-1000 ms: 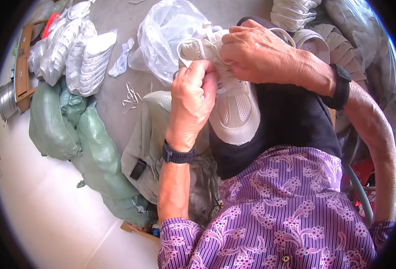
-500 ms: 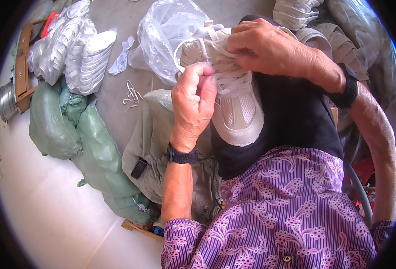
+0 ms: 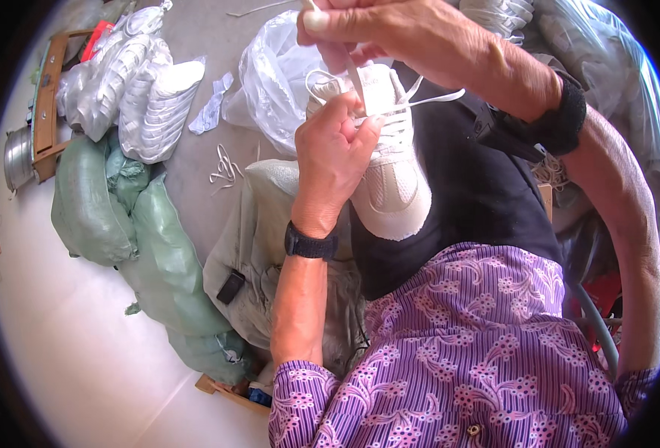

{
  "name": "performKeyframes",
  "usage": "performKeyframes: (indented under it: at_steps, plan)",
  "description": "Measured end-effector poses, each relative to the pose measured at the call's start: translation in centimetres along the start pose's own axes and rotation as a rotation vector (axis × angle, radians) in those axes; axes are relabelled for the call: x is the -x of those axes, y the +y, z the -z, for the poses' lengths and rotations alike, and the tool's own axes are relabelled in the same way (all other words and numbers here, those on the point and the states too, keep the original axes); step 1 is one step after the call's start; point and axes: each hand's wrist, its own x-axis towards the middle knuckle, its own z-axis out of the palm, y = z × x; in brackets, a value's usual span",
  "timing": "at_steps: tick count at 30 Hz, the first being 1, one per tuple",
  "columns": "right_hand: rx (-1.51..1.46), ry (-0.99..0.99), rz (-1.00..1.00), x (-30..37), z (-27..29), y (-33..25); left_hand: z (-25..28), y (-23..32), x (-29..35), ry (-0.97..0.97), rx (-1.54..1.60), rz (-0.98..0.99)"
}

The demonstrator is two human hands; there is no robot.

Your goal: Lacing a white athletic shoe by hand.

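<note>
A white lace-up sneaker [image 3: 391, 190] rests on my black-clothed lap, its toe toward me. Beside its upper laces is my left hand [image 3: 334, 153], thumb and fingers pinched on a white shoelace. Above the shoe's far end, my right hand [image 3: 375, 30] is closed on the same kind of lace, and a flat white strand stretches between the two hands. Another loose lace end [image 3: 442, 98] sticks out to the right of the eyelets. My hands cover part of the tongue and collar.
A clear plastic bag [image 3: 270, 82] lies just beyond the shoe. Stacked white shoe parts [image 3: 158, 112] and green sacks [image 3: 166, 254] stand at left, with a loose lace [image 3: 226, 169] on the floor. More plastic-wrapped stacks [image 3: 498, 16] are at far right. A pale sack [image 3: 270, 216] sits beside my lap.
My right hand has moved up and left, away from the eyelets, drawing lace with it. My left hand has shifted slightly right and down, closer over the shoe. A lace end now shows at right.
</note>
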Motion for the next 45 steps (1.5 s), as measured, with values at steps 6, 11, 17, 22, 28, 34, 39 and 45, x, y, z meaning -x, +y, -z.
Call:
performKeyframes:
  at_steps: [6,11,17,22,28,34,39,45]
  plan:
    - [-0.072,0.073,0.060,-1.7,2.8,-3.9,-1.3,0.7,0.9,0.096,0.014,-0.061]
    - [-0.051,0.028,0.103,-0.4,3.3,-3.8,-2.7,1.9,-0.6,0.020,-0.106,-0.195]
    - [-0.119,0.009,0.110,-0.7,2.3,-2.4,-2.8,1.4,-1.0,-0.026,-0.182,-0.124]
    - [-0.079,0.027,0.070,-0.4,2.6,-2.8,-2.8,1.6,-1.7,-0.060,-0.201,-0.060]
    - [-0.141,0.032,0.120,-0.4,3.0,-2.3,-2.7,1.4,-2.0,-0.160,-0.081,0.015]
    - [-0.037,0.060,0.161,-1.5,4.2,-5.0,-2.7,1.8,-1.5,-0.129,-0.069,0.015]
    - [0.008,0.122,0.210,-2.4,5.3,-7.5,-2.7,1.4,-1.0,-0.103,-0.011,-0.035]
    - [0.077,0.186,0.183,-2.6,4.7,-9.9,-2.9,0.8,-0.9,0.055,0.072,-0.030]
